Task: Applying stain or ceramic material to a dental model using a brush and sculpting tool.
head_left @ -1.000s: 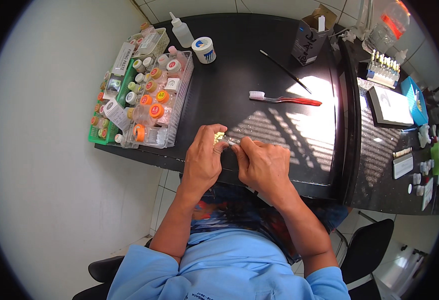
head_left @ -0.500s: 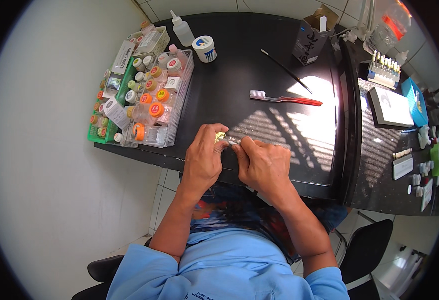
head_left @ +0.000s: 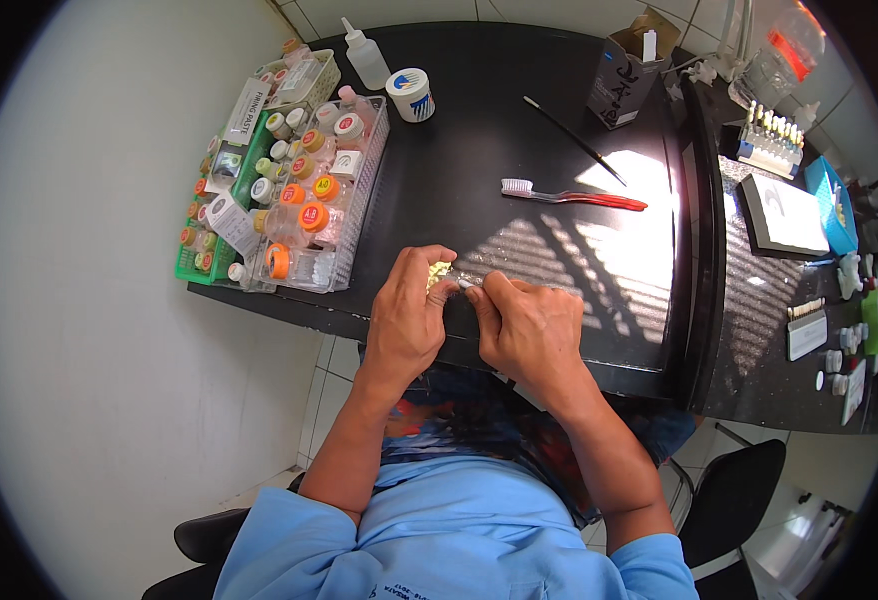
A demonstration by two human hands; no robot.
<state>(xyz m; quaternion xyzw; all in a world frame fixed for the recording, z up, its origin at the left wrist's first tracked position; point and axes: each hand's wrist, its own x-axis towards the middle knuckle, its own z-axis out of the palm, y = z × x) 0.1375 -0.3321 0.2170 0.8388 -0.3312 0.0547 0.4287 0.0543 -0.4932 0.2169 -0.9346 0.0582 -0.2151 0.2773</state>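
Observation:
Above the near edge of the black table, my left hand is closed round a small pale-yellow piece with a bumpy surface, like a dental model. My right hand is close beside it, its thumb and forefinger pinched on a small whitish thing, too small to make out. That whitish thing points toward the left fingertips; whether it touches the yellow piece I cannot tell. Beyond the hands lies a toothbrush with a red handle, and farther back a thin dark brush.
Baskets of capped jars line the left side. A squeeze bottle, a white tub and a dark carton stand at the back. On the right counter are a tooth shade guide and a blue tray.

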